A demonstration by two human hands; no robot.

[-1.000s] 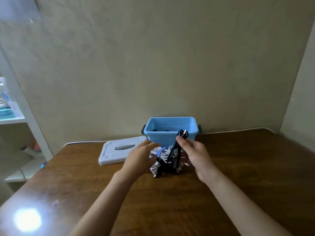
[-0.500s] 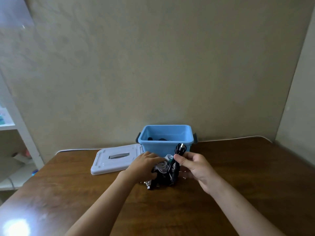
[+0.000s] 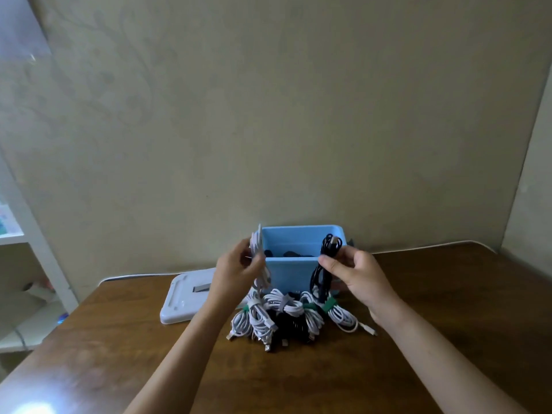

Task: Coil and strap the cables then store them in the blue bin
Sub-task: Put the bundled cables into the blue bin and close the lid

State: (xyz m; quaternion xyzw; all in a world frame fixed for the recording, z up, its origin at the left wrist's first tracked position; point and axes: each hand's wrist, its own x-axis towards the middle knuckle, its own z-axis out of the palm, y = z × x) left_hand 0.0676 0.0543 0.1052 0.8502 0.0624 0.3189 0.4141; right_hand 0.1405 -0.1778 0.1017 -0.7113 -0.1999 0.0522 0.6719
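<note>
A blue bin (image 3: 294,271) stands open at the back of the brown table, with dark cables lying inside. My left hand (image 3: 236,268) grips a coiled white cable (image 3: 258,249) raised beside the bin's left rim. My right hand (image 3: 357,271) pinches a coiled black cable (image 3: 324,265) held upright in front of the bin's right side. A pile of coiled white and black cables (image 3: 286,316), strapped with green and grey ties, lies on the table just in front of the bin, between my forearms.
The bin's white lid (image 3: 186,298) lies flat to the left of the bin. A white shelf unit (image 3: 27,255) stands off the table's left edge. A thin white wire (image 3: 430,245) runs along the table's back edge by the wall.
Both hands have risen from the pile. The left hand has picked up a white coil and lifted it to the bin's left rim; the right hand has lifted the black coil higher.
</note>
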